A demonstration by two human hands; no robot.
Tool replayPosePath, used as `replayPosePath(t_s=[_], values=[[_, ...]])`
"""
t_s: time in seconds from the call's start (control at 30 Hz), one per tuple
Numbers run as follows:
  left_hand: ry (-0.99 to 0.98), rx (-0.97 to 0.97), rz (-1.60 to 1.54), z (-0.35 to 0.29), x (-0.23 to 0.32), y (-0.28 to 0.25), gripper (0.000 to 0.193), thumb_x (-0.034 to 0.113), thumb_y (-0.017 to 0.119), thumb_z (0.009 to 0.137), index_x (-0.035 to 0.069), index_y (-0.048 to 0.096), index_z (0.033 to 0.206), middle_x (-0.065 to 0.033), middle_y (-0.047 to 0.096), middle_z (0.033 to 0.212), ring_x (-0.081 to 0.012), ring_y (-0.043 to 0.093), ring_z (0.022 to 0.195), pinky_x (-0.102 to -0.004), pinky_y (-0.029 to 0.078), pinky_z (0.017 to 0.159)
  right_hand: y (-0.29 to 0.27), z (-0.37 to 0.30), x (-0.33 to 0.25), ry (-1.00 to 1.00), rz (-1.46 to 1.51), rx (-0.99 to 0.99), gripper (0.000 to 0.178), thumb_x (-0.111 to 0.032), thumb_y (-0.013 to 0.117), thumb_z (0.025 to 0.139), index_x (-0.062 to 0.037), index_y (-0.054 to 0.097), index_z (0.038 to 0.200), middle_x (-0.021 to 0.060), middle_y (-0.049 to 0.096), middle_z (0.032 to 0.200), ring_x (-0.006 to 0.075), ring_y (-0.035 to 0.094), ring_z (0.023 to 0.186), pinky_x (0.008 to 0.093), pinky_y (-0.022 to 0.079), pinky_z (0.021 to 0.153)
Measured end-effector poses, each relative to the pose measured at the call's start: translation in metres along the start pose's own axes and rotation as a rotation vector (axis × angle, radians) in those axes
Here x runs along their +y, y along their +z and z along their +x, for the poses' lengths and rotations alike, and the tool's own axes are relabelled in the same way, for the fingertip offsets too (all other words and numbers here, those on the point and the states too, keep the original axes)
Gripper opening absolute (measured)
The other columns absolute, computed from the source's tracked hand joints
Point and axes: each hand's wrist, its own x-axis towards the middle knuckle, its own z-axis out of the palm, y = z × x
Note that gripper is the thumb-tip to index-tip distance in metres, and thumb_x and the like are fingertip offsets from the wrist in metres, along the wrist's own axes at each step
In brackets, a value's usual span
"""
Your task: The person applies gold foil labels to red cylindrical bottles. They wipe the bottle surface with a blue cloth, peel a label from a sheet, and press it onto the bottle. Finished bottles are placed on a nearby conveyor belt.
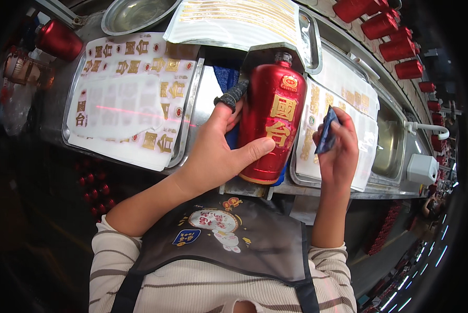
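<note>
Two steel trays (184,130) of gold-and-white label sheets (129,99) flank our workstation.
Our left hand (216,151) clasps the red bottle (272,125) lying between them; our right hand (339,151) pinches a blue scraper (326,133).

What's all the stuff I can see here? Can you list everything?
Bottle: one, shiny red with gold marks, lying in a metal holder at the middle.
Sticker sheets: several, white with gold and red marks, in trays left, top and right.
Trays: three, silver metal, along the bench.
Bowl: one, silver, top left.
More bottles: many, red, in a row at top right; one more at top left.
Cloth: one, small, dark blue, beside the bottle.
Apron: one, grey with a cartoon patch, bottom.
Left hand: one, gripping the bottle, with a dark finger cover.
Right hand: one, pinching the cloth.
</note>
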Motion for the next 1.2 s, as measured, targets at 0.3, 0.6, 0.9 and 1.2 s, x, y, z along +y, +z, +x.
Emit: replayPosePath(t_s=[0.3, 0.6, 0.9, 1.2], values=[[0.14, 0.117, 0.178, -0.002, -0.004, 0.003, 0.067, 0.026, 0.083, 0.081, -0.009, 0.045, 0.124, -0.0242, 0.063, 0.119, -0.0255, 0.062, 0.114, -0.0364, 0.051, 0.095, 0.084, 0.004, -0.045, -0.896, -0.947, -0.353, 0.024, 0.002, 0.077, 0.078, -0.0007, 0.066, 0.099, 0.0092, 0.066, 0.081, 0.0187, 0.063, 0.069, 0.0267, 0.05, 0.063], [-0.05, 0.01, 0.138, -0.003, 0.007, -0.001, 0.087, 0.017, 0.081, 0.084, -0.009, 0.027, 0.146, -0.0231, 0.04, 0.149, -0.0272, 0.04, 0.139, -0.0403, 0.033, 0.116, 0.082, 0.021, -0.052, -1.092, -1.005, -0.339, 0.026, 0.001, 0.079, 0.077, 0.0, 0.068, 0.1, 0.0087, 0.069, 0.086, 0.0151, 0.067, 0.075, 0.0234, 0.052, 0.066], [0.03, -0.05, -0.266, -0.006, -0.006, -0.018, 0.065, 0.011, 0.055, 0.099, -0.007, 0.022, 0.152, -0.0233, 0.03, 0.157, -0.0281, 0.028, 0.148, -0.0391, 0.022, 0.12, 0.063, -0.042, -0.022, -1.274, -0.966, -0.831, 0.027, -0.008, 0.076, 0.064, -0.0098, 0.073, 0.09, 0.0028, 0.053, 0.074, 0.0228, 0.06, 0.076, 0.0342, 0.049, 0.06], [0.114, 0.012, -0.167, -0.004, -0.004, 0.006, 0.066, 0.016, 0.066, 0.097, -0.006, 0.03, 0.147, -0.0194, 0.045, 0.146, -0.0228, 0.046, 0.133, -0.0362, 0.035, 0.113, 0.037, -0.059, -0.002, -1.136, -0.864, -0.578, 0.037, -0.001, 0.079, 0.062, -0.0067, 0.075, 0.099, 0.0055, 0.059, 0.076, 0.0232, 0.059, 0.066, 0.0318, 0.053, 0.063]])
